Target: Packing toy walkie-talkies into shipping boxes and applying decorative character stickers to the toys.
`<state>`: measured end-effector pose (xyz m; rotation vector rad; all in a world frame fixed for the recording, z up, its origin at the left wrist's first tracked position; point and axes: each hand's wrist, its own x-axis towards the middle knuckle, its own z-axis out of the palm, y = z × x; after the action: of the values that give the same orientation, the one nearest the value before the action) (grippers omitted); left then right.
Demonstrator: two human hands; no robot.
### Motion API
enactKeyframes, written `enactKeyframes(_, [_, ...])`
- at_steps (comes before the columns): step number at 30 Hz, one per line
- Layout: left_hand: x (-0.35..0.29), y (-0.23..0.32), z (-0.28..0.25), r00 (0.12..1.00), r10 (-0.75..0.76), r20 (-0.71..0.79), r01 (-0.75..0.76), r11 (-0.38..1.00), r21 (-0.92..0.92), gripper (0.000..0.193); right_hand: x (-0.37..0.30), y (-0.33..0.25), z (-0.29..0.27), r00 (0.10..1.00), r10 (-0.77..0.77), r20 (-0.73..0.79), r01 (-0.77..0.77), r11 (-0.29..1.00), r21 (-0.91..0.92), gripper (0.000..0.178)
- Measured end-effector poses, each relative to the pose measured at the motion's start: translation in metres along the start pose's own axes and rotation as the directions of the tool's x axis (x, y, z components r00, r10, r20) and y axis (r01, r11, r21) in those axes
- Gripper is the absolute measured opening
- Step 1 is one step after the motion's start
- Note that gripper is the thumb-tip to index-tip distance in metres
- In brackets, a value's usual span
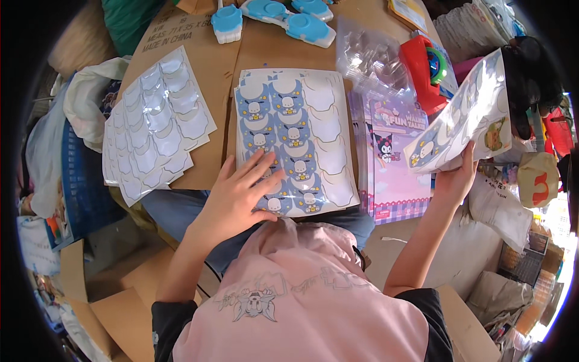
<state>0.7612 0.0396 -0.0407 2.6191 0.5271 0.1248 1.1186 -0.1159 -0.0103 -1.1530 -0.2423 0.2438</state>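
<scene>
A stack of sticker sheets (329, 127) lies in front of me, its top sheet printed with blue cartoon puppy stickers in two columns, while a column at the right has only bare white shapes. My left hand (236, 199) rests on the lower left of that stack, palm down with fingers spread. Raised off to the right, my right hand (456, 180) grips a sticker sheet (461, 114) by its lower edge; the sheet is tilted and catches glare. To the left, several peeled-looking sheets (160, 117) with white outlines lie fanned out.
Pink and purple printed cards (399, 181) are stacked right of the sheets, with clear plastic bags (368, 57) beyond. Blue-and-white plastic toys (307, 27) lie at the cardboard's (187, 27) far side, near a red plastic piece (416, 72). An open cardboard box (129, 314) stands at lower left.
</scene>
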Motion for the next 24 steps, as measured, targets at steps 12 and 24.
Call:
enactKeyframes(12, [0.020,-0.036,-0.051,0.649,-0.556,-0.518,0.292,0.812,-0.506,0.020,0.005,-0.003,-0.003,0.980,0.166,0.110,-0.178,0.978,0.108,0.038])
enactKeyframes(24, [0.022,-0.044,-0.033,0.683,-0.588,-0.434,0.054,0.634,-0.772,0.022,0.005,-0.002,0.003,0.990,0.103,0.100,-0.114,0.987,0.111,0.038])
